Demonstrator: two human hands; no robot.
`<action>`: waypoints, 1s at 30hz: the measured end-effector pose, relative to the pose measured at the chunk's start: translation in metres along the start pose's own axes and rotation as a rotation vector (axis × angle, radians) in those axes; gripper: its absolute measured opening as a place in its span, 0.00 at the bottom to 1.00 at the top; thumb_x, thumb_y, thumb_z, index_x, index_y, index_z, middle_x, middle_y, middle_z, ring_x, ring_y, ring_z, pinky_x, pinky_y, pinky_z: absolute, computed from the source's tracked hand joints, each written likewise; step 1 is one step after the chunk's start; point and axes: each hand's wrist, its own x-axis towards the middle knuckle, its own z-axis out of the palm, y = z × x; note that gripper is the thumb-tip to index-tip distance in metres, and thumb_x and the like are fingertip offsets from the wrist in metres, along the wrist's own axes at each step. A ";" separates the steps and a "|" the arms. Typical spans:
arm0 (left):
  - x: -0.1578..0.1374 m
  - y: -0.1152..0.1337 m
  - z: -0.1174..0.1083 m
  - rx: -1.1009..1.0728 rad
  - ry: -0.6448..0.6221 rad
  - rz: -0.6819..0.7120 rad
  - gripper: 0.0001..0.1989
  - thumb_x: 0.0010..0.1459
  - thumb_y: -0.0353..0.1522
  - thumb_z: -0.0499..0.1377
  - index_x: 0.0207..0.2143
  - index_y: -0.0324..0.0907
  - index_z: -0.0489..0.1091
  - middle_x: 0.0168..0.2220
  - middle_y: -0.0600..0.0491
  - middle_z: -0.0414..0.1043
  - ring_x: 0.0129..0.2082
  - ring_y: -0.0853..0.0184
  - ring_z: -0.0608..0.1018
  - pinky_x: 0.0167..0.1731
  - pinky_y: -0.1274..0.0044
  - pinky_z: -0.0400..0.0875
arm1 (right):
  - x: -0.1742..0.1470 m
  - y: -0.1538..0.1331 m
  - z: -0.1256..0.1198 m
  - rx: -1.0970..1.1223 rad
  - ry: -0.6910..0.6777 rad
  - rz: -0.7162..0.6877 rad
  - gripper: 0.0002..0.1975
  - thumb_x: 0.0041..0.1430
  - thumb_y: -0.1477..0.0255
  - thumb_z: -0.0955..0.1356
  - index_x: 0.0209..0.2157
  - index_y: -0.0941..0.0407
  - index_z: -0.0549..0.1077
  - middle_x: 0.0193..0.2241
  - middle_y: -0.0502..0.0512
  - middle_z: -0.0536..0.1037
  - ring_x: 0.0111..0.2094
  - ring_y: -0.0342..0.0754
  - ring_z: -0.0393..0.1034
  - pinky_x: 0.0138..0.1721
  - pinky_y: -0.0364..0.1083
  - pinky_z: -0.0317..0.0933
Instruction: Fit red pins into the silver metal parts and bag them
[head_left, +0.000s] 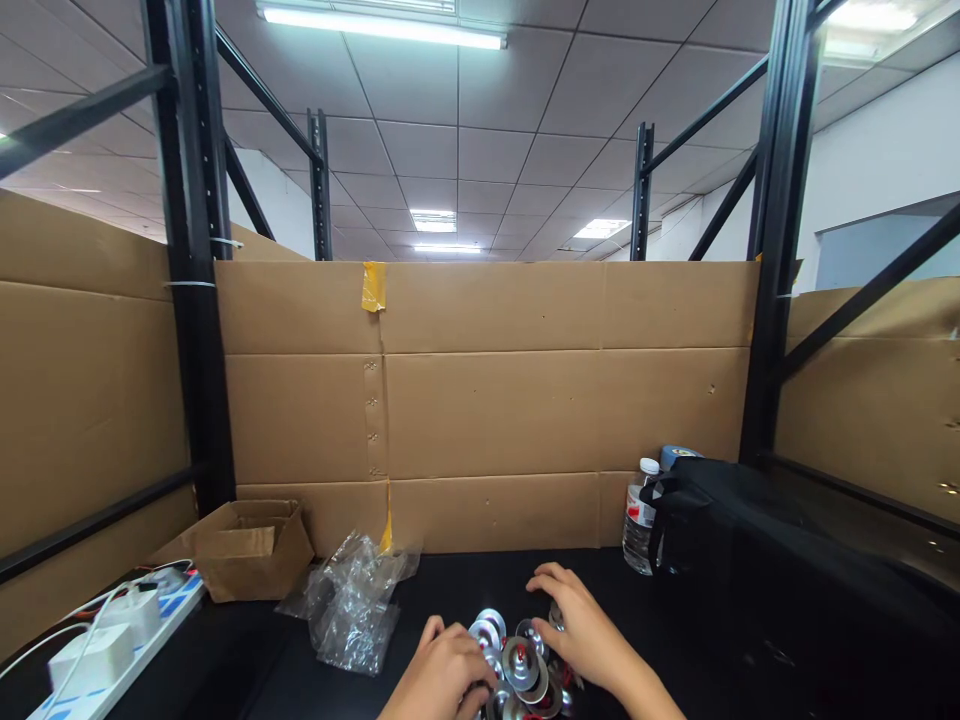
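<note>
A heap of shiny round metal discs (520, 663), several with red at their centres, lies on the black tabletop at the bottom middle; I cannot tell what kind of part they are. My left hand (448, 672) is at the heap's left edge, fingers loosely bent against the pieces, with no piece clearly gripped and some fingertips hidden. On the opposite side, my right hand (589, 632) curves round the heap with thumb and fingers apart. One metal disc (556, 615) shows between its thumb and forefinger, apparently not pinched. The heap's near side runs out of view.
Left of the heap are a crumpled clear plastic bag (358, 603), an opened cardboard box (251, 548) and a white power strip (142, 655) with plugs. A water bottle (639, 518) and a large black bag (780, 590) stand right. Cardboard panels (487, 410) and black rack posts enclose the table (450, 580).
</note>
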 end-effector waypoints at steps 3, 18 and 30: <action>0.000 0.008 -0.003 0.020 0.017 0.008 0.13 0.61 0.33 0.62 0.47 0.57 0.76 0.45 0.54 0.79 0.47 0.58 0.74 0.45 0.68 0.53 | -0.003 -0.012 0.005 0.048 -0.022 -0.031 0.18 0.54 0.74 0.69 0.47 0.52 0.76 0.54 0.58 0.72 0.56 0.55 0.66 0.60 0.52 0.58; 0.008 0.010 0.015 -0.004 0.050 0.034 0.06 0.62 0.40 0.63 0.41 0.59 0.80 0.45 0.54 0.77 0.50 0.57 0.70 0.47 0.67 0.52 | -0.005 -0.027 0.011 0.101 -0.035 -0.077 0.23 0.52 0.77 0.67 0.51 0.52 0.74 0.57 0.59 0.70 0.60 0.54 0.63 0.63 0.52 0.56; 0.015 -0.004 0.033 -0.036 -0.007 0.057 0.11 0.64 0.49 0.58 0.40 0.64 0.80 0.38 0.54 0.82 0.46 0.55 0.73 0.44 0.66 0.50 | -0.007 -0.024 0.012 0.115 -0.060 -0.053 0.22 0.51 0.77 0.68 0.49 0.51 0.75 0.56 0.58 0.70 0.59 0.54 0.66 0.62 0.51 0.57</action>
